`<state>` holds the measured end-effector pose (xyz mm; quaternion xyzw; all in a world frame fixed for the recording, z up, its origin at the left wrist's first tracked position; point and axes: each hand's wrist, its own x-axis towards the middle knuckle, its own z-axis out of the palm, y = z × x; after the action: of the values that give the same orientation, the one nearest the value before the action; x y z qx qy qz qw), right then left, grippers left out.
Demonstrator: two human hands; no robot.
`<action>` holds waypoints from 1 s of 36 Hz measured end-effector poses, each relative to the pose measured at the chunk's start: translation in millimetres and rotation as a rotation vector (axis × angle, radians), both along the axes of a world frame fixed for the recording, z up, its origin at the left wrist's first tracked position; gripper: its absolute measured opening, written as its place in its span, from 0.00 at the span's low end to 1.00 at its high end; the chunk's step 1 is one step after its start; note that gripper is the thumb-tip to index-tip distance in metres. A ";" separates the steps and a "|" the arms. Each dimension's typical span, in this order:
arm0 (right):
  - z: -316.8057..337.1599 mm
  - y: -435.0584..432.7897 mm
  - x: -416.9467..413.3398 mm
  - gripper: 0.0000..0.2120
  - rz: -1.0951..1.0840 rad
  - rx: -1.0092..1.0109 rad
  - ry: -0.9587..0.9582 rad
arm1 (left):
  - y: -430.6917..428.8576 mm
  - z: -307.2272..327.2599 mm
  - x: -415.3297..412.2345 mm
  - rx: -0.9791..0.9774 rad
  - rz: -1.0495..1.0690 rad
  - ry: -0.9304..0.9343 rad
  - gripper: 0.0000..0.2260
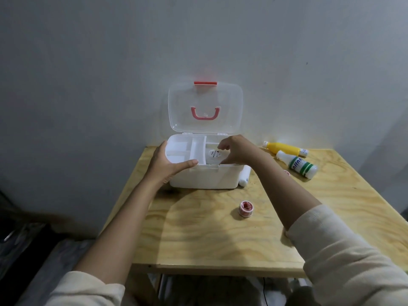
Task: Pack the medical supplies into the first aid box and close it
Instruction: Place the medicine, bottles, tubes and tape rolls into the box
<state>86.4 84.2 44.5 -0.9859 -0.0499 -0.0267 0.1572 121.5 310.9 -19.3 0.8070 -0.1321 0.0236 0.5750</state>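
Observation:
The white first aid box stands open at the table's back, its clear lid with a red handle upright against the wall. My left hand grips the box's front left corner, thumb lying on the rim. My right hand reaches into the right compartment, fingers curled around a small white labelled bottle that sits low inside. On the table lie a yellow bottle, a white bottle with green stripes and a red tape roll.
A white tube lies against the box's right side. A small pink item peeks out behind my right forearm. The wooden table stands against a grey wall; its left and front edges drop off to the floor.

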 end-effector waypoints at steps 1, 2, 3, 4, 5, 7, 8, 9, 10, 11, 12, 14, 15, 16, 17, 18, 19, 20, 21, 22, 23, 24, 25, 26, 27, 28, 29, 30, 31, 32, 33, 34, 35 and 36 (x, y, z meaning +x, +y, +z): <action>0.3 -0.5 0.3 0.24 0.004 -0.016 -0.004 | -0.4 -0.7 0.3 -0.005 0.002 -0.003 0.47; 0.7 -0.5 0.7 0.22 0.008 -0.033 -0.008 | -0.8 -0.6 -0.4 -0.011 0.004 -0.006 0.46; 1.0 -0.1 1.0 0.20 0.012 -0.047 -0.015 | -0.9 -1.1 -0.1 -0.019 0.004 -0.009 0.46; 1.0 0.8 1.1 0.18 0.013 -0.057 -0.024 | -1.0 -1.0 -0.3 -0.024 0.003 -0.011 0.46; 0.5 1.9 1.4 0.18 0.015 -0.062 -0.035 | -0.6 -1.3 0.2 -0.027 0.001 -0.011 0.46; -1.3 4.5 2.4 0.17 0.015 -0.057 -0.051 | -0.4 -1.3 0.1 -0.029 0.002 -0.008 0.47; -2.0 5.6 2.8 0.17 0.015 -0.052 -0.049 | -0.3 -1.1 -0.2 -0.028 0.006 -0.006 0.47; -2.2 6.4 3.1 0.17 0.019 -0.045 -0.046 | -0.3 -1.1 -0.2 -0.027 0.010 -0.004 0.47; -2.1 6.8 3.6 0.17 0.024 -0.040 -0.040 | -0.3 -0.8 -0.5 -0.024 0.015 -0.001 0.48; -1.8 6.9 3.9 0.18 0.031 -0.038 -0.036 | -0.3 -1.0 -0.4 -0.023 0.017 -0.001 0.48; -1.5 6.9 3.8 0.18 0.035 -0.039 -0.031 | -0.2 -1.2 -0.5 -0.020 0.020 0.000 0.48; -2.2 6.2 3.8 0.19 0.027 -0.045 -0.031 | -0.4 -1.2 -0.7 -0.015 0.020 0.002 0.49; -3.2 5.5 4.0 0.20 0.013 -0.049 -0.041 | -0.1 -1.4 -0.6 -0.013 0.022 0.005 0.49; -4.6 4.8 4.2 0.21 -0.012 -0.051 -0.054 | -0.7 -0.7 -1.6 -0.012 0.025 0.005 0.49; -5.6 4.0 4.4 0.23 -0.041 -0.053 -0.069 | -0.8 -1.0 -2.0 -0.013 0.027 0.004 0.48; -6.2 3.5 4.4 0.24 -0.067 -0.056 -0.080 | -0.9 -0.8 -2.7 -0.016 0.026 0.001 0.48; -6.7 3.3 4.8 0.25 -0.083 -0.061 -0.089 | -1.2 -0.3 -3.5 -0.016 0.028 0.000 0.47; -6.9 3.4 5.0 0.25 -0.089 -0.064 -0.093 | -1.5 0.0 -4.1 -0.014 0.033 0.000 0.47; -7.2 3.9 5.2 0.24 -0.089 -0.062 -0.094 | -2.0 0.5 -4.6 -0.014 0.035 -0.001 0.47; -7.3 4.6 5.4 0.23 -0.087 -0.053 -0.092 | -2.2 0.3 -4.8 -0.014 0.037 -0.003 0.46; -7.7 5.0 5.6 0.21 -0.084 -0.041 -0.090 | -2.6 0.9 -5.9 -0.014 0.038 -0.002 0.46; -7.9 5.3 5.8 0.20 -0.082 -0.029 -0.086 | -3.1 1.5 -6.7 -0.013 0.042 -0.003 0.47; -8.2 5.5 6.2 0.19 -0.080 -0.021 -0.084 | -3.5 2.2 -7.6 -0.008 0.048 0.001 0.47; -8.4 5.5 6.6 0.18 -0.077 -0.014 -0.079 | -4.0 2.2 -7.9 -0.008 0.049 -0.004 0.47; -8.5 5.8 7.1 0.18 -0.072 -0.008 -0.073 | -3.8 2.9 -8.8 -0.007 0.051 0.001 0.47; -8.5 6.1 7.5 0.18 -0.063 -0.001 -0.067 | -3.9 3.1 -9.3 -0.005 0.048 -0.003 0.47; -8.4 6.4 7.9 0.18 -0.054 0.008 -0.062 | -3.2 3.8 -9.5 -0.002 0.050 0.001 0.47; -8.1 6.7 7.6 0.18 -0.045 0.020 -0.060 | -2.7 3.8 -9.2 -0.001 0.049 0.001 0.47; -7.7 6.8 7.4 0.18 -0.038 0.032 -0.059 | -2.2 4.4 -9.4 0.002 0.050 0.003 0.48; -7.1 6.6 6.8 0.18 -0.033 0.045 -0.062 | -2.2 4.0 -9.2 0.002 0.050 0.003 0.48; -6.5 6.1 5.9 0.18 -0.032 0.064 -0.069 | -2.4 4.4 -10.1 0.003 0.052 0.006 0.48; -6.0 5.6 4.7 0.17 -0.033 0.086 -0.080 | -3.1 4.9 -10.8 0.003 0.053 0.005 0.48; -6.0 5.1 3.5 0.17 -0.033 0.112 -0.099 | -4.0 6.7 -12.5 0.000 0.053 0.006 0.47; -6.5 4.6 2.4 0.16 -0.031 0.134 -0.126 | -4.4 6.7 -12.4 -0.004 0.051 0.000 0.47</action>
<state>88.8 88.8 38.0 -0.9703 -0.0427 -0.0942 0.2188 109.1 306.5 -12.6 0.8090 -0.1115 0.0384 0.5759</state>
